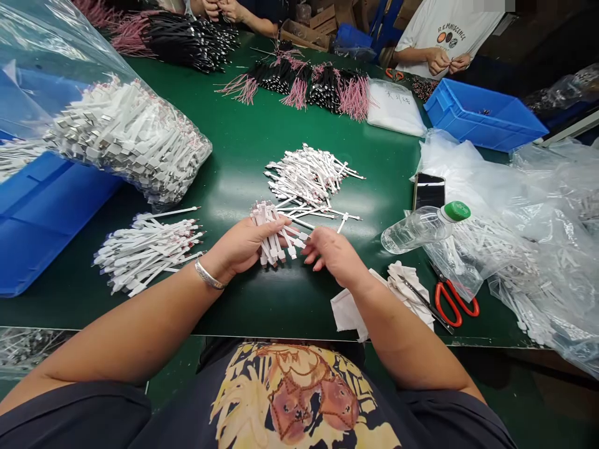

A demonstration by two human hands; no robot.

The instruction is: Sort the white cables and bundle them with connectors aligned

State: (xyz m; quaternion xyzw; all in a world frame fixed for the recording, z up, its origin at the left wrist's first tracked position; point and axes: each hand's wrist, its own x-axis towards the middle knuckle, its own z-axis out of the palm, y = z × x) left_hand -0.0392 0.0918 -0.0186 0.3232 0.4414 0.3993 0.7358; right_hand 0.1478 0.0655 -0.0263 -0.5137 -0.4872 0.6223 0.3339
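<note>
My left hand (243, 244) is closed around a bundle of short white cable pieces (274, 232), held fanned out just above the green table (234, 143). My right hand (330, 249) sits right beside the bundle's near end, its fingers curled against the white pieces. Just beyond both hands lies a loose pile of white cable pieces (311, 178). A second sorted heap of white pieces (147, 249) lies to the left of my left wrist, which wears a silver bracelet.
A big clear bag of white pieces (126, 137) rests on a blue tray (42, 212) at left. At right: a plastic bottle (421, 227), a phone (428, 190), red scissors (452, 299), white cloth (407, 280), crumpled bags, a blue bin (486, 115). Other people's hands work over pink-and-black wires (322, 84) at the far edge.
</note>
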